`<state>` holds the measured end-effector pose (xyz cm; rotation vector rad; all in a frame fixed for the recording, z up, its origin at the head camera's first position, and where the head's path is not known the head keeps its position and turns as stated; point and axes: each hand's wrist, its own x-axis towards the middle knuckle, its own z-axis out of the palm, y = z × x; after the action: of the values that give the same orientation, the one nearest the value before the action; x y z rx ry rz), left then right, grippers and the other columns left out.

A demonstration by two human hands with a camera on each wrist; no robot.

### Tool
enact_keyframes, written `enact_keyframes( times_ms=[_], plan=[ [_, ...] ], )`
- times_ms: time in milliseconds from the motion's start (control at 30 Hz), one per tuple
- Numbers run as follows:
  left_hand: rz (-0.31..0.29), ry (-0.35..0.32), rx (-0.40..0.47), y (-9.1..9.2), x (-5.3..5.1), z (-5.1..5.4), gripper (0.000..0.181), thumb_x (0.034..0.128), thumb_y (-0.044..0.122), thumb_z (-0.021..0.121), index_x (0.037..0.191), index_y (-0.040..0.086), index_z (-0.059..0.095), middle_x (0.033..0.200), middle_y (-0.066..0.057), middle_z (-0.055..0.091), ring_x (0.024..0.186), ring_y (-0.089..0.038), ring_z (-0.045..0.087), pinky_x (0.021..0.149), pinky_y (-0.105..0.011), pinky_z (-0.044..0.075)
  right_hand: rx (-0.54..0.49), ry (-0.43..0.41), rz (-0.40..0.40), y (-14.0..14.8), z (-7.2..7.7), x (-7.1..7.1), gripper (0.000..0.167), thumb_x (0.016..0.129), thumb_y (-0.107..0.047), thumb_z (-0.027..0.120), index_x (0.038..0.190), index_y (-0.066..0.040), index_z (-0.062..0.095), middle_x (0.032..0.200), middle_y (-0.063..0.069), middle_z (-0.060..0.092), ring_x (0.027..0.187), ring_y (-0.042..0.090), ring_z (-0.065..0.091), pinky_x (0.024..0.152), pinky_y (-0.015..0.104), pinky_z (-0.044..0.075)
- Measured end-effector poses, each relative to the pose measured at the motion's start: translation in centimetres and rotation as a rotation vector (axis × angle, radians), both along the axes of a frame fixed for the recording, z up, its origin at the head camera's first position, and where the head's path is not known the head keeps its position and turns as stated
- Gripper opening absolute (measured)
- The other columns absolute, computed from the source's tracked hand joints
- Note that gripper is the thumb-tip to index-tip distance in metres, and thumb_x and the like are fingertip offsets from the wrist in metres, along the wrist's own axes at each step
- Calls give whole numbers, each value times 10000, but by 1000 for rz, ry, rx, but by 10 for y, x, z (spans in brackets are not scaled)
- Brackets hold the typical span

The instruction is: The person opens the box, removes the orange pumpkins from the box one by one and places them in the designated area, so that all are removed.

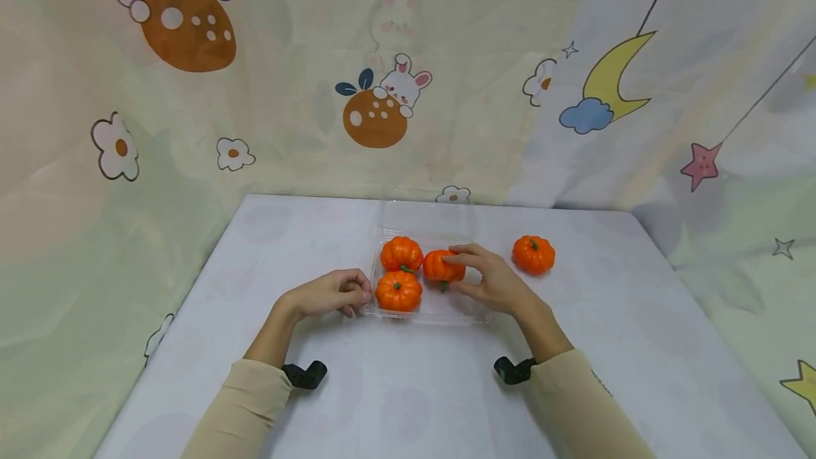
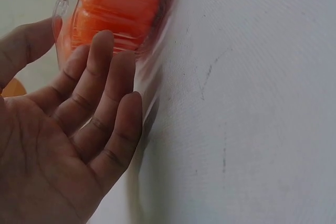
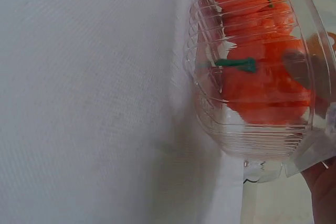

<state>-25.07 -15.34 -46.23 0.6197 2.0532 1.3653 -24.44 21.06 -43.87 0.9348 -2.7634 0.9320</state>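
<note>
A clear plastic box point(image 1: 472, 307) with its lid folded back holds three orange pumpkins: a back left one point(image 1: 401, 253), a front left one point(image 1: 398, 292) and a right one point(image 1: 440, 267). My right hand point(image 1: 494, 282) holds the right pumpkin between thumb and fingers inside the box. In the right wrist view that pumpkin point(image 3: 262, 85) shows through the ribbed wall, its green stem toward the wall. At the box's left edge is my left hand point(image 1: 331, 295), fingers bent loosely; in the left wrist view the hand point(image 2: 79, 114) has its fingertips against the clear wall.
A fourth pumpkin point(image 1: 533, 255) sits on the white table point(image 1: 408, 388) to the right of the box, beyond my right hand. A patterned cloth point(image 1: 287, 55) hangs behind the table. A black wrist mount point(image 1: 306, 375) shows at each sleeve.
</note>
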Motion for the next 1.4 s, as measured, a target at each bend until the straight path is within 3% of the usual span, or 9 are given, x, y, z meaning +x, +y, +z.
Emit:
enact_keyframes(
  times_ms=[167,467,733,1100,1400],
  plan=[
    [-3,-10,11,1,2,2,217,1036,214,585,1140,24,583,940,-73,653,914,-269,618,826,-385,573,23,3,-1,-1,0,-1,518,835,-68,848,1320,-152,687,1399,90,559,1285,327,568,1060,506,492],
    [-14,-16,10,2,3,3,212,1052,207,569,1139,14,584,956,-80,661,926,-276,623,834,-389,572,94,-49,18,-4,3,0,637,842,-39,836,1418,-177,601,1594,66,418,1421,340,460,1066,500,486],
    [-18,-5,-4,3,2,3,217,1057,212,568,1140,13,592,961,-70,676,930,-280,636,840,-397,571,207,-44,32,-9,4,3,783,839,-20,835,1518,-239,512,1635,43,392,1433,342,443,1071,507,480],
    [2,-26,-14,2,5,4,235,1063,249,567,1151,32,589,985,-80,684,941,-274,642,850,-386,570,175,-88,-16,-12,7,6,800,825,-107,872,1517,-180,477,1533,46,483,1414,288,462,1114,493,443],
    [11,-29,-11,-1,4,0,236,1061,257,575,1148,37,593,996,-117,684,930,-260,642,846,-393,571,155,-27,7,-6,9,6,764,818,-96,873,1486,-223,524,1497,61,448,1380,302,473,1063,470,495]
  ],
)
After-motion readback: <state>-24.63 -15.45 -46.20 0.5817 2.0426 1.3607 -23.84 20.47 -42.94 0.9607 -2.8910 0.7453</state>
